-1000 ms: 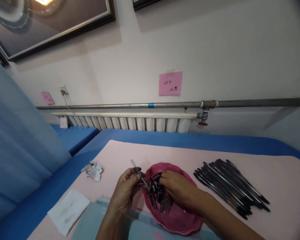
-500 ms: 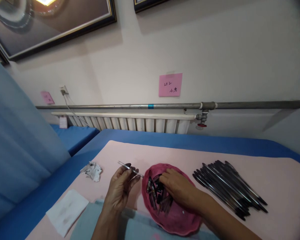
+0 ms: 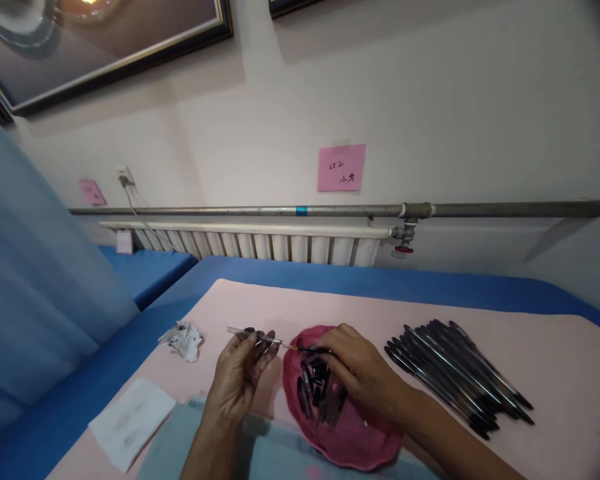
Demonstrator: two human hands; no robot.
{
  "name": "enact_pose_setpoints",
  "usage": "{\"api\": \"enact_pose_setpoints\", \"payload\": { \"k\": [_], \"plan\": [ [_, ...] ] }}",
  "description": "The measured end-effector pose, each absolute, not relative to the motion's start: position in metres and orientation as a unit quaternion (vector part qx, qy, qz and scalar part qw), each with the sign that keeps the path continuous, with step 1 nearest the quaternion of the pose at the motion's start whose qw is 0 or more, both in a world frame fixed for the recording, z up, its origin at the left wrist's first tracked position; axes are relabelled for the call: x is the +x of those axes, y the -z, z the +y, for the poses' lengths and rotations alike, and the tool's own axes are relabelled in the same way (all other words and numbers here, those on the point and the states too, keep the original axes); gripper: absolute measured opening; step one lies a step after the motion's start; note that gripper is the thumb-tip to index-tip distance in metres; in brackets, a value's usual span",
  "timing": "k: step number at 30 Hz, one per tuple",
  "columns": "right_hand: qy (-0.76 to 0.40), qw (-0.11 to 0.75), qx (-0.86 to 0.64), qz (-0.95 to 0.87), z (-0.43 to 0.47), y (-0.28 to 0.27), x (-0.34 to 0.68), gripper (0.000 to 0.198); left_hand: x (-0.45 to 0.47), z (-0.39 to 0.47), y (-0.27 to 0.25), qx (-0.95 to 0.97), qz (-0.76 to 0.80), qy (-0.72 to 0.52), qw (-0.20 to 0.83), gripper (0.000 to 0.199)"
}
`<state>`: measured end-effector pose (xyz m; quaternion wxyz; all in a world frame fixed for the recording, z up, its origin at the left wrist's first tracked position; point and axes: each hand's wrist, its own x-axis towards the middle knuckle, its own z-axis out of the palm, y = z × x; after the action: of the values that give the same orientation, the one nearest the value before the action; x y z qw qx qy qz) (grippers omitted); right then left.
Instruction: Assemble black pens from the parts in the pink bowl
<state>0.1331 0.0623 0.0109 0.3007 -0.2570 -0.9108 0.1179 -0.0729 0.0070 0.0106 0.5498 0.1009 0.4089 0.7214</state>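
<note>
Between the fingertips of my left hand [image 3: 240, 373] is a slim clear pen barrel [image 3: 240, 331], pointing right. My right hand [image 3: 355, 363] is over the pink basket [image 3: 365, 447], pinching a thin dark pen part [image 3: 305, 349] with a yellowish narrow end. That narrow end meets, or nearly meets, the right end of the barrel; I cannot tell whether it is inside. Below my right hand, the basket holds several small black pen parts [image 3: 307, 383]. Dark smudges mark the fingertips of my left hand.
Several black pens [image 3: 455, 373] lie in a row at right on the pink sheet [image 3: 260, 300]. A crumpled, stained tissue [image 3: 184, 341] and a folded white tissue [image 3: 133, 423] lie at left. Behind the blue bed [image 3: 430, 283] are a radiator [image 3: 270, 247] and a pipe [image 3: 230, 211].
My right hand has come up from among the parts in the basket with a thin dark pen part. Its narrow end is now at the barrel, which my left hand has tilted nearer level.
</note>
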Motion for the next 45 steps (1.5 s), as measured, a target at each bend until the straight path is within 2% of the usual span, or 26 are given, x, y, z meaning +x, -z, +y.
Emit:
{"api": "enact_pose_setpoints", "payload": {
  "k": [17,31,37,41,45],
  "plan": [
    [-0.112,0.317,-0.251,-0.907,0.06,-0.015,0.134,0.022,-0.069,0.006,-0.014,0.104,0.409,-0.713,0.559,0.014],
    [0.019,0.333,-0.284,-0.899,0.051,-0.022,0.134,0.021,-0.069,0.006,-0.013,0.119,0.415,-0.708,0.559,0.015],
    [-0.081,0.347,-0.297,-0.886,0.045,-0.026,0.131,0.018,-0.06,0.005,-0.013,0.122,0.426,-0.688,0.574,0.012],
    [-0.075,0.329,-0.289,-0.896,0.04,-0.023,0.127,0.018,-0.044,0.002,-0.011,0.148,0.4,-0.669,0.609,0.012],
    [-0.1,0.35,-0.29,-0.885,0.043,-0.023,0.129,0.016,-0.043,-0.001,-0.011,0.19,0.384,-0.634,0.643,0.015]
  ]
}}
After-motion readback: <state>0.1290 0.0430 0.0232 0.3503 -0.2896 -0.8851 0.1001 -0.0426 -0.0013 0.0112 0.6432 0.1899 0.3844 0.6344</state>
